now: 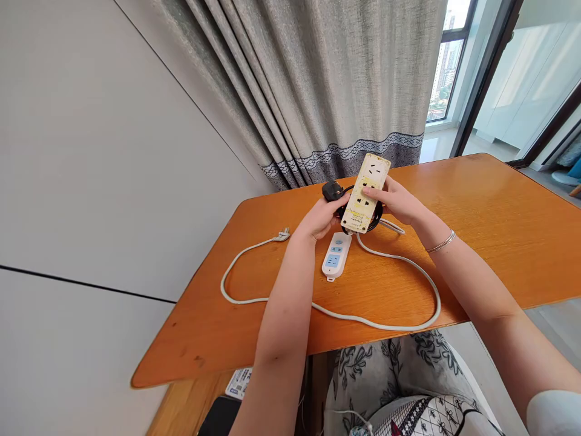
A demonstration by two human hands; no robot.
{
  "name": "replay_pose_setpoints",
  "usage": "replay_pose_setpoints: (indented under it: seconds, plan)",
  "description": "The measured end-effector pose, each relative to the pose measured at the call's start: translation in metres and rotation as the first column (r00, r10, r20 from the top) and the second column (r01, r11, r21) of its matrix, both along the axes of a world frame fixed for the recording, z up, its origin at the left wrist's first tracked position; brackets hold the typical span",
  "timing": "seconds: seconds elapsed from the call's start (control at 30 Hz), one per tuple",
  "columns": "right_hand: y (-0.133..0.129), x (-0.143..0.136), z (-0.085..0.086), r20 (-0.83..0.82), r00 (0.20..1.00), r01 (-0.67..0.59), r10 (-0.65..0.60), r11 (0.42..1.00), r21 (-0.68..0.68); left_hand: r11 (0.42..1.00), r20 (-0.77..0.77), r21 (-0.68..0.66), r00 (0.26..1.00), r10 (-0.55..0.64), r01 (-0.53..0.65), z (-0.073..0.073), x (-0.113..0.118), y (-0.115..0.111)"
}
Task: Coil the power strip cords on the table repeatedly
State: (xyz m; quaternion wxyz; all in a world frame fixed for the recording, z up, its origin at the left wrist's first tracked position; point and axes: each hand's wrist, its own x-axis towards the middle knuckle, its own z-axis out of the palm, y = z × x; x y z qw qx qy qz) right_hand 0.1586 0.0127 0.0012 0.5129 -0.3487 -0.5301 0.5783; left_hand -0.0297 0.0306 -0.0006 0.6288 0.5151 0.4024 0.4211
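Observation:
A yellowed power strip is held up over the table, its socket face turned towards me. My right hand grips its right edge, thumb across the sockets. Beside its lower left edge, my left hand is closed around a black cord bundled behind the strip; a black plug sticks up above that hand. Below them a white power strip with blue socket panels lies on the table. Its white cord loops across the wood to a white plug at the left.
The orange-brown wooden table reaches to both sides. A grey curtain hangs along its far edge, and a pale wall panel stands at the left. My patterned clothing shows below the near edge. A glass door is at the right.

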Motion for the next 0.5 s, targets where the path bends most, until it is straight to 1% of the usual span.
replay_pose_setpoints:
  seconds: [0.07,0.17,0.27,0.33,0.43,0.5]
  plan:
    - [-0.001,0.001,0.001,0.019,0.999,0.043,-0.043,0.999,-0.007,1.000,0.015,0.007,1.000,-0.025,0.025,0.001,0.001,-0.002]
    - [-0.001,0.003,0.002,0.015,0.999,0.041,-0.041,0.999,-0.013,0.997,0.049,0.024,0.996,-0.073,0.072,0.003,0.000,-0.004]
    - [0.004,0.005,-0.001,-0.050,0.999,0.008,-0.009,1.000,-0.029,0.989,0.114,0.088,0.985,-0.132,0.122,0.004,-0.003,-0.004]
    - [0.010,0.007,-0.004,-0.114,0.993,0.017,-0.023,0.998,-0.061,0.980,0.170,0.128,0.970,-0.171,0.150,0.003,-0.004,-0.003]
    - [0.021,0.010,-0.009,-0.210,0.968,0.111,-0.136,0.986,-0.128,0.969,0.226,0.146,0.947,-0.227,0.197,-0.002,-0.001,-0.001]
    - [0.027,0.012,-0.012,-0.246,0.948,0.169,-0.202,0.974,-0.148,0.964,0.228,0.155,0.941,-0.249,0.217,-0.005,0.002,0.000]
